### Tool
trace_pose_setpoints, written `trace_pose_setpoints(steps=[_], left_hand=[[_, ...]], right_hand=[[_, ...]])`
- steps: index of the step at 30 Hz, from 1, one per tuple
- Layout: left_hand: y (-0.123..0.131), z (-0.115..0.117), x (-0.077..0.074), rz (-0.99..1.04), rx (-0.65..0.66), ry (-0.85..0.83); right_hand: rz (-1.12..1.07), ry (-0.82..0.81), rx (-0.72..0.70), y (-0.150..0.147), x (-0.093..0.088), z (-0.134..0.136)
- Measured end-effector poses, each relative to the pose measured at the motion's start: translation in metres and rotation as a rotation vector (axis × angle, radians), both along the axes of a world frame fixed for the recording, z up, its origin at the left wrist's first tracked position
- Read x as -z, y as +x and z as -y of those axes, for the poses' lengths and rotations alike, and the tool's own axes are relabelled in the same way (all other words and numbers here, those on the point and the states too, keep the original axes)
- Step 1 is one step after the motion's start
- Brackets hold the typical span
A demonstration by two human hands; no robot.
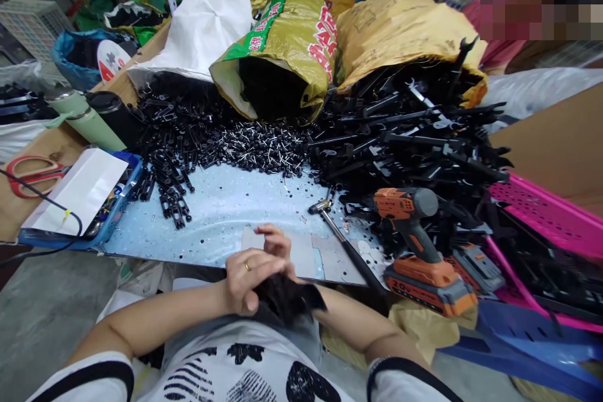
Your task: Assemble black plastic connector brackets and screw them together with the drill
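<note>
black parts (pixel 414 132) heaped well beyond the hands, up and right; a drill (pixel 414 245) just right. left hand (pixel 245 279) curls over a dark piece (pixel 287 298) held close; right hand (pixel 277 245) pinches above it.

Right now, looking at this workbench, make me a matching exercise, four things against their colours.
Things:
1. cordless drill
2. scissors handles
3. perforated tray
4. flask

Colours:
A. pale green
B. orange and grey
C. pink
D. red

Pairs: 1-B, 2-D, 3-C, 4-A
</note>
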State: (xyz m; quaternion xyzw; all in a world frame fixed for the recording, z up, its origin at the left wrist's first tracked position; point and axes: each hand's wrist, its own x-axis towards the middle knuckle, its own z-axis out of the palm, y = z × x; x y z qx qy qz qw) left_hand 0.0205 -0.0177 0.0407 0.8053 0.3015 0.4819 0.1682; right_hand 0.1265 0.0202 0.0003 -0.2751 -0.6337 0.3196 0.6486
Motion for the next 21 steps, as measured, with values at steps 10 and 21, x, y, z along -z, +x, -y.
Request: trace_pose_setpoints(steps=[10, 21], left_hand=[[-0.026, -0.138, 0.055, -0.859, -0.429, -0.118], [-0.131, -0.256, 0.022, -0.673, -1.042, -0.412]], right_hand=[[1.099, -0.030, 0.444, 0.022, -0.039, -0.318], [1.351, 0.129, 0.200, 0.016, -0.042, -0.442]])
